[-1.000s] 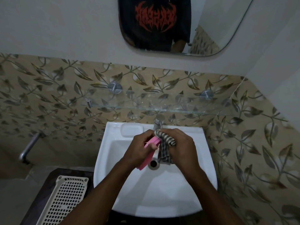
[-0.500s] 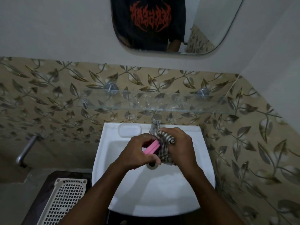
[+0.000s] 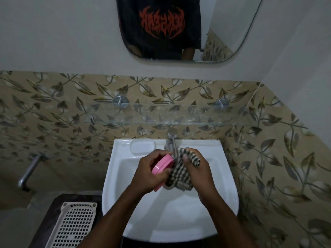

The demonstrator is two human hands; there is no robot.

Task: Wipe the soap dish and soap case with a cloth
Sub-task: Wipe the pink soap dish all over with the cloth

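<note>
Over the white sink (image 3: 223,185) my left hand (image 3: 148,173) grips a pink soap case (image 3: 162,166), held tilted on its edge. My right hand (image 3: 196,173) clutches a checked black-and-white cloth (image 3: 180,173) and presses it against the case's right side. Most of the case is hidden by my fingers and the cloth. A moulded soap dish recess (image 3: 142,147) sits in the sink's back left rim, with nothing in it.
A chrome tap (image 3: 170,139) stands at the sink's back, just behind my hands. A glass shelf (image 3: 161,115) runs above it, under a mirror (image 3: 223,33). A white perforated basket (image 3: 71,226) lies at lower left; a metal pipe (image 3: 28,172) juts from the left wall.
The pink case has turned in my left hand, showing more of its rounded edge. The cloth has bunched lower against it. Both hands stay over the drain.
</note>
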